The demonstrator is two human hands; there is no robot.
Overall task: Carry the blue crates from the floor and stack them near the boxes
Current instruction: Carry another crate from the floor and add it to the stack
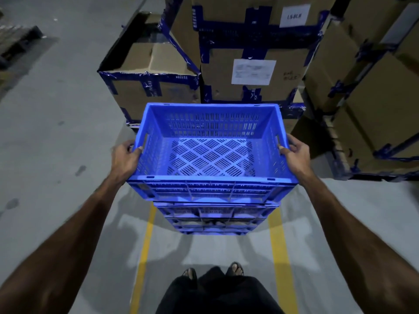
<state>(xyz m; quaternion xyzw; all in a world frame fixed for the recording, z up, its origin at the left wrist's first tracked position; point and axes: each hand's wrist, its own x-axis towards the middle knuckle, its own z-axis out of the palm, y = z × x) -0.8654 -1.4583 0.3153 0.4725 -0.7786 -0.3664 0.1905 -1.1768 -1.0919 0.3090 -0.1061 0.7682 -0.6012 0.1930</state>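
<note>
The person's two feet [213,271] stand on the grey floor [56,155], between two yellow lines [145,245]. Both arms reach out to the top blue crate [210,152], which is straight in front of the person.

The left hand [123,158] holds the left end of the top blue crate. The right hand [295,156] holds the right end. Each hand is wrapped around the rim by a handle hole, with the thumb on top. Both hands look about as far forward as each other, so the crate is level.

The long side of the top blue crate runs from left to right, across the person. It is empty inside. Right under it is a lower blue crate [215,219] on the floor, turned the same way. I cannot tell for sure if the top crate already rests on the lower one or is just above it. I think the next move is straight down, so the edges must line up.

Just behind the top blue crate stand the cardboard boxes [251,71], taped in blue. More boxes are to its right.
</note>
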